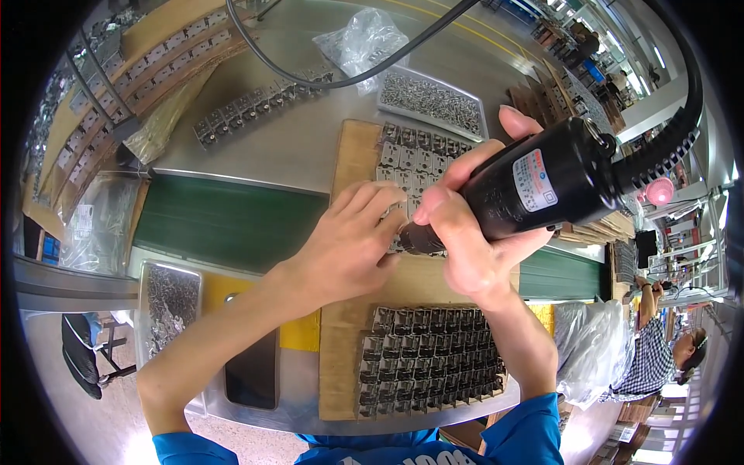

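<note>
My right hand (477, 248) is wrapped round a black electric screwdriver (535, 182), which points down and to the left. Its cord leaves from the back end. Close to the tool's tip, my left hand (341, 244) has its fingers bent together over a block of small metal brackets (403, 159); what they pinch, if anything, is hidden. Those brackets stand in rows on a cardboard sheet (353, 155). Nearer to me, a second block of darker metal brackets (426, 360) covers much of another cardboard sheet (337, 380).
Behind the work lies a tray of small screws (434, 97), with a clear plastic bag (364, 43) and a bracket row (248, 116). A green conveyor belt (225, 221) runs across. At left are a tray of parts (170, 302) and a phone (252, 372). A co-worker (655, 349) is far right.
</note>
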`<state>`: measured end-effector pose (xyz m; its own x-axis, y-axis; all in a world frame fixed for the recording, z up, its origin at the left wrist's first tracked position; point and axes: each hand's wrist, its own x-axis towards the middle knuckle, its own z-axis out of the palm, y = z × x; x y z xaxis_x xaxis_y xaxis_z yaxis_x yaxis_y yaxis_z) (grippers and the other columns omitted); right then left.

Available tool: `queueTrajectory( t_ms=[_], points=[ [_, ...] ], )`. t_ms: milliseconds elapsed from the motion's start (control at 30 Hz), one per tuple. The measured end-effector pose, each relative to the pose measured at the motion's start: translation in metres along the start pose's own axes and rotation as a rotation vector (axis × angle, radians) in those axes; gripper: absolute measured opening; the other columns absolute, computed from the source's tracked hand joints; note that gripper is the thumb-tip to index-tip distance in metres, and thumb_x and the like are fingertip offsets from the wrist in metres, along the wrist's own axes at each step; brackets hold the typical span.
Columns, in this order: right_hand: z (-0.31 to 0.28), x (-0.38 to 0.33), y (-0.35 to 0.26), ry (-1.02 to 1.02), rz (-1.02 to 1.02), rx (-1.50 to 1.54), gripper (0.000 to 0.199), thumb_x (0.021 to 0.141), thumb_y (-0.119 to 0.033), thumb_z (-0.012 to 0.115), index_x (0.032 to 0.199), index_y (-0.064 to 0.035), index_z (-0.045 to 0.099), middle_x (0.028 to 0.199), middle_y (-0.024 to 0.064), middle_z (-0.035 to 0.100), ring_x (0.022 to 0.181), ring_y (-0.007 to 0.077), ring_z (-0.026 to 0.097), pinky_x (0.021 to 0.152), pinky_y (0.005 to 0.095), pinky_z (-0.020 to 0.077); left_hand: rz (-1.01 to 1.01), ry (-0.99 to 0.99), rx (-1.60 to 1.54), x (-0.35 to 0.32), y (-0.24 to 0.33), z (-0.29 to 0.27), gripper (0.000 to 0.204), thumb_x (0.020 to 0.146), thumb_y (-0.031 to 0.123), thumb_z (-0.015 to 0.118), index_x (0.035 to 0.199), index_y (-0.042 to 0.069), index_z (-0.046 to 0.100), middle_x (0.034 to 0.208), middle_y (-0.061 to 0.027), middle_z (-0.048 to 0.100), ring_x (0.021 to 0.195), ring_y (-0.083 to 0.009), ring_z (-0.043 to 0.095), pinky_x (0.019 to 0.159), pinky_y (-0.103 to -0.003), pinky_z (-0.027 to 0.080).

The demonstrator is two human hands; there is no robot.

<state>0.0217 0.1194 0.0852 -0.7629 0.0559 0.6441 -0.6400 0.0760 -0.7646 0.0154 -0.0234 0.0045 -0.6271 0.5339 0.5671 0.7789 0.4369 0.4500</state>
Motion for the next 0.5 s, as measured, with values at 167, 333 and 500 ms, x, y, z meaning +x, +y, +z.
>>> queueTrajectory(
  t_ms=[167, 333, 500],
  points=[
    [0.0005, -0.0015, 0.0016, 0.022, 0.022, 0.048, 0.077, 0.072, 0.010, 0.062, 0.140, 0.0044, 0.026, 0.081, 0.0096, 0.056, 0.057, 0.0181, 0.060, 0.058, 0.0321, 0.0538, 0.017, 0.007, 0.026, -0.0010, -0.0016, 0.0017, 0.042, 0.068, 0.010, 0.075, 0.106, -0.002, 0.061, 0.123, -0.0152, 0.052, 0.123, -0.0340, 0.049, 0.105, -0.045, 0.040],
    [-0.0033, -0.0011, 0.0015, -0.008, 0.009, -0.051, 0.076, 0.072, 0.010, 0.060, 0.140, 0.0042, 0.026, 0.082, 0.0095, 0.056, 0.057, 0.0183, 0.060, 0.059, 0.0323, 0.0538, -0.002, 0.003, 0.012, -0.0002, -0.0006, 0.0012, 0.041, 0.068, 0.010, 0.075, 0.104, -0.002, 0.061, 0.123, -0.0155, 0.052, 0.123, -0.0343, 0.049, 0.105, -0.045, 0.040],
    [0.0000, -0.0019, -0.0009, 0.018, 0.010, 0.041, 0.076, 0.073, 0.009, 0.061, 0.140, 0.0055, 0.025, 0.081, 0.0096, 0.057, 0.058, 0.0180, 0.060, 0.059, 0.0318, 0.0539, 0.006, -0.013, 0.031, -0.0006, -0.0017, 0.0007, 0.041, 0.069, 0.011, 0.076, 0.105, -0.001, 0.061, 0.124, -0.0158, 0.052, 0.122, -0.0340, 0.049, 0.105, -0.046, 0.040]
  ],
)
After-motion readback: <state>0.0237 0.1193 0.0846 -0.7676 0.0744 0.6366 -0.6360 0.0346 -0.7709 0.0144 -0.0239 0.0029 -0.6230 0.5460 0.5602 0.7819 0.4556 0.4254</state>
